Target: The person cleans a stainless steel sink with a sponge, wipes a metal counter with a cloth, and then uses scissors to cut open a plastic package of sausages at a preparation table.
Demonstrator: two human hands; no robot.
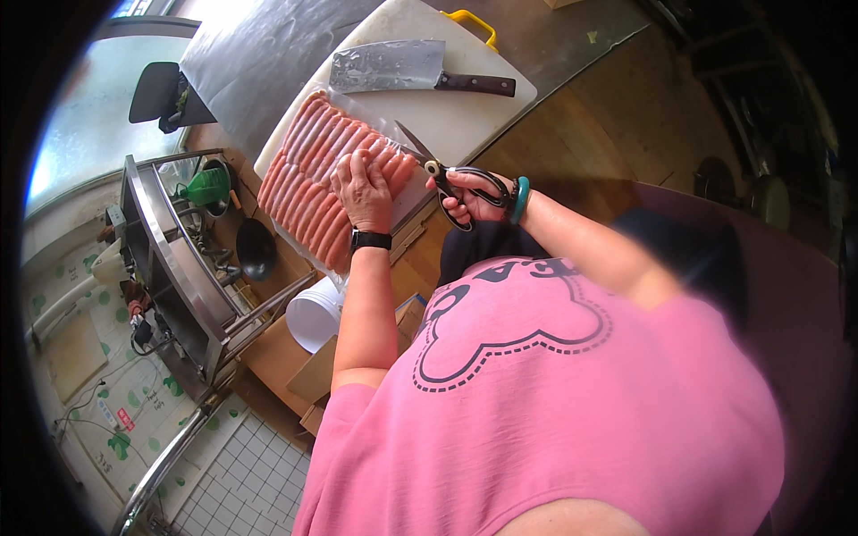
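Observation:
A flat clear-plastic pack of pink sausages [308, 201], laid in two rows, rests on a white cutting board [395, 23] and overhangs its near edge. My left hand [365, 191] bears down on the pack with bent fingers; the fingertips are partly hidden. Black-handled scissors [434, 169] are in my right hand [479, 194], fingers through the handle loops. Their blades are spread at the pack's right edge, where one blade is partly hidden by film and sausages. Beyond the pack, a cleaver [395, 67] with a dark handle lies flat on the board.
The board, with a yellow handle [472, 25], sits on a metal table [268, 57]. Below and left are a white bucket [312, 315], cardboard boxes [275, 365] and a dark wok [255, 249]. A metal-framed stand [177, 268] and a green plastic container [206, 186] are further left.

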